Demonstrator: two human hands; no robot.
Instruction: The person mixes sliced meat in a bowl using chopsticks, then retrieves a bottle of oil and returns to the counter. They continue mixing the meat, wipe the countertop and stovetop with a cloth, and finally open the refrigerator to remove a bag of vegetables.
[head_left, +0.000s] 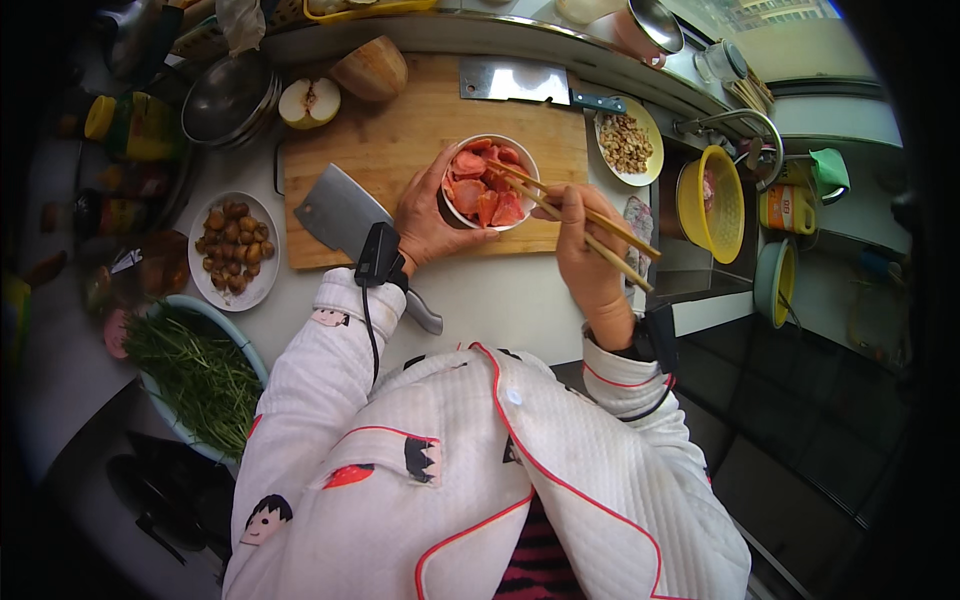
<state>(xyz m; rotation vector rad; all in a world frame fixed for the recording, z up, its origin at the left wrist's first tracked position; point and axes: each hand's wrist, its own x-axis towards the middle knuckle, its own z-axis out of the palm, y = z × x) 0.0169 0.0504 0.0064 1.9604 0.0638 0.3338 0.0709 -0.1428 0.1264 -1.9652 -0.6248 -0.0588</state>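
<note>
My left hand (pixel 428 218) grips the left side of a white bowl (pixel 534 157) above the wooden cutting board (pixel 420 105). Reddish-orange chunks of food (pixel 487 183) fill the bowl; whether they are meat or fruit I cannot tell. A pair of wooden chopsticks (pixel 622 232) is held in my right hand (pixel 588 240), their tips in among the chunks. Beside my left wrist lies a cleaver (pixel 342 212) with its blade on the board and its handle partly under my forearm.
Another cleaver (pixel 513 80) rests along the board's far edge. Around the board are a halved fruit (pixel 309 103), a plate of brown chestnut-like pieces (pixel 236 290), a plate of chopped bits (pixel 652 128), a basin of greens (pixel 190 370) and a yellow colander (pixel 728 205) over the sink.
</note>
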